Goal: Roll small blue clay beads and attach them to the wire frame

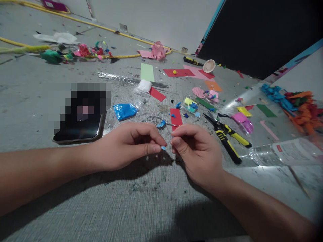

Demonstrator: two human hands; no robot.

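My left hand (126,146) rests low over the grey floor with thumb and forefinger pinched on a tiny blue bit of clay (163,148). My right hand (196,151) faces it, fingers curled and pinched close to the same bit, fingertips almost touching the left ones. Just beyond the hands lie a thin wire loop with a blue piece on it (159,123) and a red paper strip (176,117). A bag of blue clay (124,111) sits to the left of these.
A phone (80,129) lies at the left. Yellow-and-black pliers (228,137) lie right of my right hand. Coloured paper scraps, clay bags, thin wires (126,79), a clear plastic sheet (277,151) and a pile of orange and blue pieces (300,106) spread beyond.
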